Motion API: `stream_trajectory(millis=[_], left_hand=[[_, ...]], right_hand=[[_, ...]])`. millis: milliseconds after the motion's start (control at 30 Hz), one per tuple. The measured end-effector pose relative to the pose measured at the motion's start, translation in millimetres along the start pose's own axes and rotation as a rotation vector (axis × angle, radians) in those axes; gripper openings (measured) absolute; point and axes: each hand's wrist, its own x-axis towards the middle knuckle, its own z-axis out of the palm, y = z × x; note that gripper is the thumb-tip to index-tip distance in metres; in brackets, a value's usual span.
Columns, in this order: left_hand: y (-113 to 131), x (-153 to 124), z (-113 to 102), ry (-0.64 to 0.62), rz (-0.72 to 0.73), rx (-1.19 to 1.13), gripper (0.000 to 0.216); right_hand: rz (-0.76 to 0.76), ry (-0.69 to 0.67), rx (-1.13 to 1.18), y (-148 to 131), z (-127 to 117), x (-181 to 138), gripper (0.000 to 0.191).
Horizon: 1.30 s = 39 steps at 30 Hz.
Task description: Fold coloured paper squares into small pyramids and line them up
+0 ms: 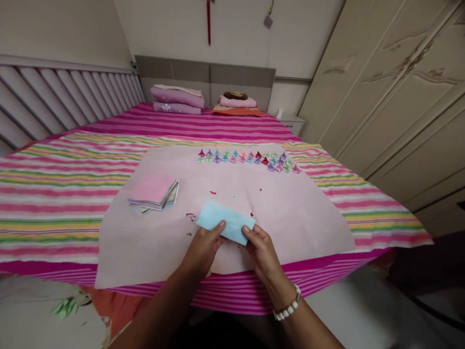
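Where a wardrobe flanks the bed, blue paper hovers over pale sheeting.

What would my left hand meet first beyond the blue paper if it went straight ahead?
Past the blue paper, your left hand would probably meet the folded paper pieces, though depth is unclear.

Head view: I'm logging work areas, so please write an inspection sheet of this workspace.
Surface: pale sheet over a striped bed.
Job's things: blue paper, held; stack of coloured paper at left; small folded papers toward the sheet's far edge.
Clutter: small scraps on the sheet; green item on the floor.
Grip: left hand and right hand both pinch the blue paper, thumbs on top.
Cables: nothing seen for certain.
Surroundings: folded bedding by the headboard; wardrobe at right; slatted rail at left.
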Motion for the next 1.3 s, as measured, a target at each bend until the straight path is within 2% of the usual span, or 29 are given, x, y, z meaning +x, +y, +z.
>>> stream_trajectory(millis=[167, 233, 300, 400, 500, 567, 667, 800, 933, 1067, 1200, 1300], left_hand=[[-1.1, -3.1, 3.7, -0.072, -0.027, -0.037, 0.04], [-2.3, -3.5, 3.1, -0.052, -0.04, -0.046, 0.04], [-0.7, -3.5, 1.4, 0.001, -0.062, -0.077, 0.038], [5.5, -4.6, -1.0, 0.041, -0.112, -0.117, 0.032], [10.7, -8.4, -0.5, -0.005, -0.144, -0.116, 0.03], [12.0, -12.1, 1.0, -0.064, -0.138, -0.095, 0.032], [12.9, -16.9, 2.0, -0.099, -0.11, -0.065, 0.035], [14.3, -19.2, -0.9, -0.084, -0.112, -0.047, 0.032], [12.2, -18.6, -4.4, -0.163, -0.13, -0.036, 0.028], [6.1, -18.3, -5.3, -0.127, -0.169, -0.044, 0.028], [-0.4, -18.3, -5.4, -0.146, -0.132, 0.03, 0.031], [-4.8, -16.2, -4.9, -0.095, -0.053, 0.093, 0.031]], right_hand=[[-0.093, 0.038, -0.168, -4.7, -11.4, -2.0, 0.021], [-0.163, 0.044, -0.26, -5.7, -16.6, -4.7, 0.023], [-0.299, 0.067, -0.406, -8.2, -22.2, -8.6, 0.02], [-0.611, 0.048, -0.77, -13.5, -29.6, -14.5, 0.044], [-0.853, -0.045, -1.087, -16.9, -32.3, -18.0, 0.052], [-0.937, -0.108, -1.175, -17.6, -31.4, -18.4, 0.051], [-1.021, -0.165, -1.167, -17.5, -29.2, -17.7, 0.047], [-0.954, -0.193, -1.086, -17.4, -28.7, -18.1, 0.039], [-0.758, -0.208, -0.936, -19.3, -25.4, -19.5, 0.025], [-0.553, -0.166, -0.708, -20.8, -18.8, -17.3, 0.009], [-0.419, -0.113, -0.567, -17.9, -15.8, -13.1, 0.006], [-0.338, -0.086, -0.506, -14.1, -14.8, -10.8, 0.008]])
